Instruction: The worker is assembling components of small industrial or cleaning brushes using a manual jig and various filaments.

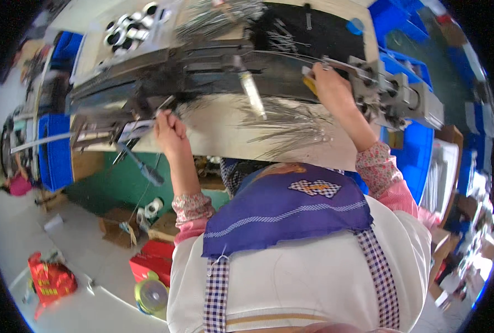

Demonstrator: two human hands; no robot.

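A long dark metal bench machine point(213, 69) runs across the worktable. My left hand point(171, 132) is closed at its near left side, beside a short metal rod point(166, 102); what the fingers hold, if anything, is hidden. My right hand point(333, 87) is at the machine's right end, fingers curled down beside a yellow piece point(309, 84), next to the grey metal block assembly point(383, 86). Its grip is partly hidden. Between my hands, a clear tube-like piece point(252, 95) slants down from the machine towards a loose pile of thin metal wires point(291, 125).
White and black spools point(130, 32) stand at the back left. More wires point(219, 19) and a black mat point(319, 33) with metal pieces lie behind the machine. Blue bins point(54, 152) flank the table. A red bag point(51, 280) sits on the floor.
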